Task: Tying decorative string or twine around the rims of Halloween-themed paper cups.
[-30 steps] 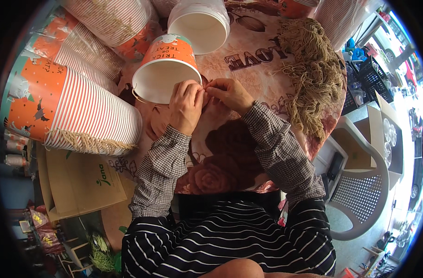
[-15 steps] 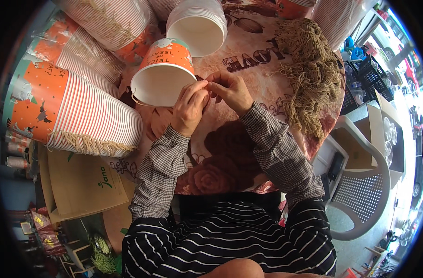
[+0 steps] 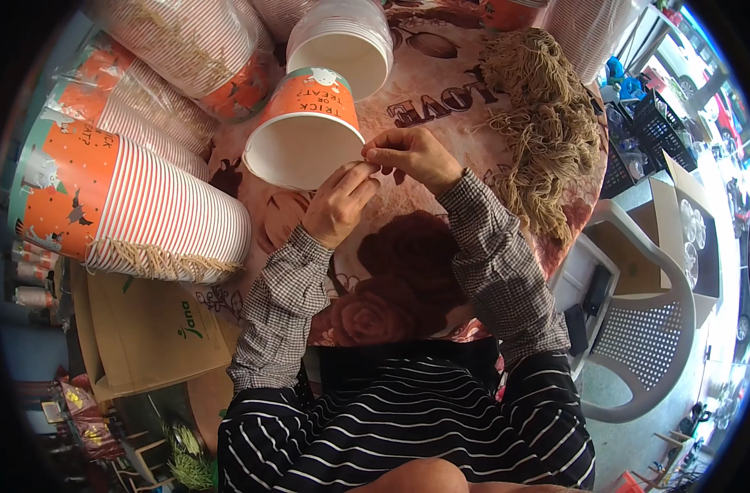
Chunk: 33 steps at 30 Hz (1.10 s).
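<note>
An orange paper bucket [image 3: 315, 99] with a white inside lies on its side on the table, its mouth toward me. My left hand [image 3: 340, 203] is closed in a pinch just beside the lower right of its rim. Close against those fingertips, my right hand [image 3: 416, 160] also pinches. What sits between them is tiny and mostly hidden; it looks like the end of a thin cord. To the left lies a long stack of nested paper buckets [image 3: 173, 201], with tan cords [image 3: 157, 260] hanging along its rims. A heap of loose tan cords [image 3: 547, 123] lies at the right.
More plastic-wrapped bucket stacks [image 3: 182, 49] crowd the back left, and white buckets [image 3: 342, 49] lie behind the orange one. A flowered cloth [image 3: 375, 316] covers the table. A cardboard box [image 3: 157, 337] stands lower left, a grey plastic chair [image 3: 638, 337] at the right.
The orange bucket has shifted slightly right and turned a little. My hands stay pinched together, the right drawn slightly to the right. A cord loop earlier seen at the bucket's left rim no longer shows plainly.
</note>
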{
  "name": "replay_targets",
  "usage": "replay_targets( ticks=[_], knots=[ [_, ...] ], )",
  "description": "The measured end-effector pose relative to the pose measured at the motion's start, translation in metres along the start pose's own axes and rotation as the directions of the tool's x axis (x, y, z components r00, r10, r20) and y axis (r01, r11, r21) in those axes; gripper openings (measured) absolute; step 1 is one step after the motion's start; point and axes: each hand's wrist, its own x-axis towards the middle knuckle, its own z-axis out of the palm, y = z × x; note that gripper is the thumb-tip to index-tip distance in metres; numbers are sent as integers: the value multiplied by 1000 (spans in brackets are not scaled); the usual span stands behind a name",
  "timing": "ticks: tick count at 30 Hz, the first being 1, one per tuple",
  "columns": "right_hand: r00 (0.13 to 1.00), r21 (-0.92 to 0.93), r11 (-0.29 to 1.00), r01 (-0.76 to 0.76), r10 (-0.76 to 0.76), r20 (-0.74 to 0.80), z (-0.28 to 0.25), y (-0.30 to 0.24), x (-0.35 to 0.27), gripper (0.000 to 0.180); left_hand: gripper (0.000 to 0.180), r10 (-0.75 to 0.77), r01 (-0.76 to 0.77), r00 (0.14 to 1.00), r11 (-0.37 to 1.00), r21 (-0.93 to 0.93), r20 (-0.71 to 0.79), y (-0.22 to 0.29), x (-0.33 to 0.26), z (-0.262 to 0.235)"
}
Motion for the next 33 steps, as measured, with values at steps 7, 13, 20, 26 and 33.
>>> replay_targets(
  ticks=[7, 13, 20, 26, 33],
  knots=[
    [988, -57, 998, -33, 41, 150, -11, 4, 2, 18, 16, 34, -30, 997, 998, -58, 72, 5, -1, -3],
    [980, 51, 996, -79, 68, 185, -13, 7, 2, 16, 19, 38, -33, 999, 991, -131, 35, 8, 2, -5],
    [980, -3, 995, -102, 101, 170, -12, 5, 2, 15, 16, 49, -44, 998, 992, -121, 41, 9, 1, -5],
    [985, -83, 996, -32, 46, 165, -9, 4, 3, 18, 17, 45, -41, 998, 993, -112, 37, 9, 0, -4],
    [986, 22, 1000, -10, 6, 168, -5, 5, 3, 21, 21, 30, -35, 999, 992, -123, -39, 9, 1, -6]
  ],
)
